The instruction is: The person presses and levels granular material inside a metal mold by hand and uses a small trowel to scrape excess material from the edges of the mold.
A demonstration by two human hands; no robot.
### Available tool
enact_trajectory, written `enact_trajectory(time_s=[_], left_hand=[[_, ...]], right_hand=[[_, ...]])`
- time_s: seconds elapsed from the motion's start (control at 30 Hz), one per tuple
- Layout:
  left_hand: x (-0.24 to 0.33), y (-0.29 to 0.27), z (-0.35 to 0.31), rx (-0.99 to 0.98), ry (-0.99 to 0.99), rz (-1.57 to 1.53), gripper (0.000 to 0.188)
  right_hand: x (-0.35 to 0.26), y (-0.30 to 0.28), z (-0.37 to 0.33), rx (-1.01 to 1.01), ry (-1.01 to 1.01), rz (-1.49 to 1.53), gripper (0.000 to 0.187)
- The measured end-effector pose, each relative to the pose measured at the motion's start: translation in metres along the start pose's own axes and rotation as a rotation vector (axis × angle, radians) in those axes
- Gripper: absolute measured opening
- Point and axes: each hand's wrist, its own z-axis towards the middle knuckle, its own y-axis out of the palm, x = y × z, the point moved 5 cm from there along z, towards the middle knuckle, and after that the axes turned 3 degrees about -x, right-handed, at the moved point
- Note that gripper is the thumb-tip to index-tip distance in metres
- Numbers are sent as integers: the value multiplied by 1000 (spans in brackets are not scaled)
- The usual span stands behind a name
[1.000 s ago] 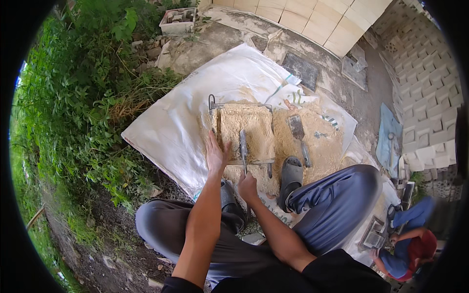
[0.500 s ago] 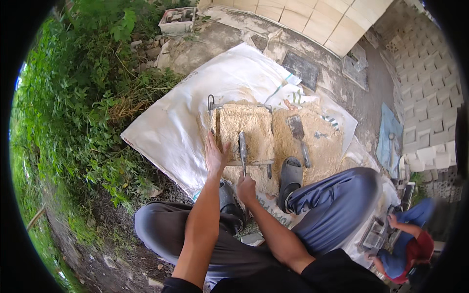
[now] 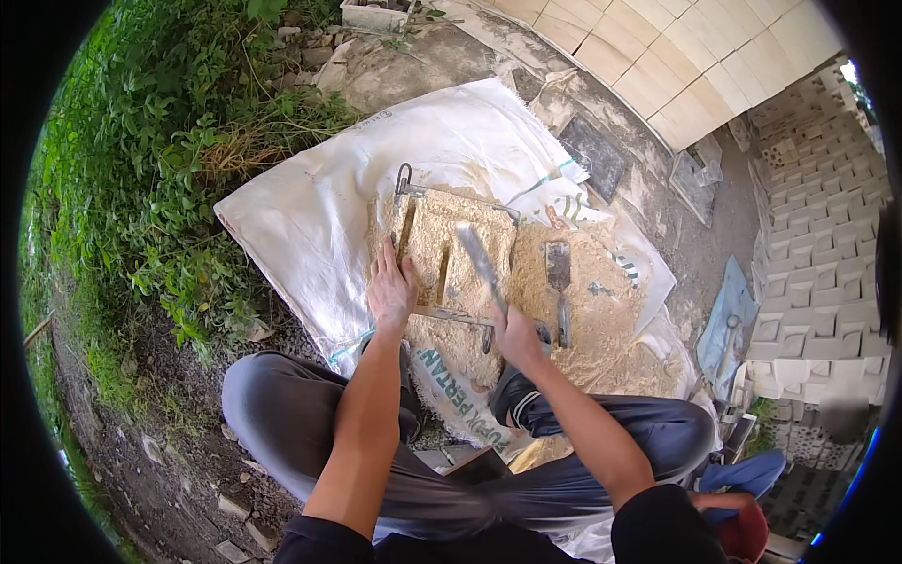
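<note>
A rectangular metal mould frame [image 3: 514, 214] lies on the white sack, filled with pale yellow, sandy mix [image 3: 473, 214]. One narrow slot [image 3: 444, 273] runs down the middle of the mix, and another gap lies along the left side. My left hand [image 3: 392, 285] rests against the frame's left side, fingers stretched out. In my right hand [image 3: 520, 338] is a long flat-bladed metal tool [image 3: 477, 252], held by its handle over the right part of the mix. A scraper with a wide blade [image 3: 558, 268] lies on the loose mix right of the frame.
The white sack [image 3: 315, 216] spreads under the frame, with loose mix [image 3: 601, 329] on its right. Green plants [image 3: 141, 207] border the left. A dark slab [image 3: 594, 155], a blue sheet [image 3: 725, 324] and stacked pale blocks [image 3: 817, 226] stand right. Another person [image 3: 742, 517] sits lower right.
My right hand has lifted the blade out of the mix and shifted it right, leaving a slot. My left hand stays beside the frame. The view has turned somewhat.
</note>
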Motion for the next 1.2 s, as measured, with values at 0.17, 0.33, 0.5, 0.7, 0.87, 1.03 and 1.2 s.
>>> enact_trajectory(time_s=[0.17,0.33,0.5,0.7,0.87,1.03,1.2], left_hand=[[6,5,-2,-22,-26,35,58],[10,8,-8,12,164,269,56],[56,52,-64,-206,864,380,46],[49,40,-74,-298,898,482,38],[60,33,-60,-111,640,311,33],[58,32,-53,-243,737,237,28],[35,19,-48,-46,460,308,56]], right_hand=[[51,16,-14,-98,142,-100,43],[16,-15,19,-54,164,20,49],[-52,-88,57,-194,302,-52,57],[-75,-134,31,-176,243,-112,58],[-50,-88,-18,-17,310,48,57],[-19,-49,-25,80,345,59,57],[-12,-39,-22,53,289,-62,55]])
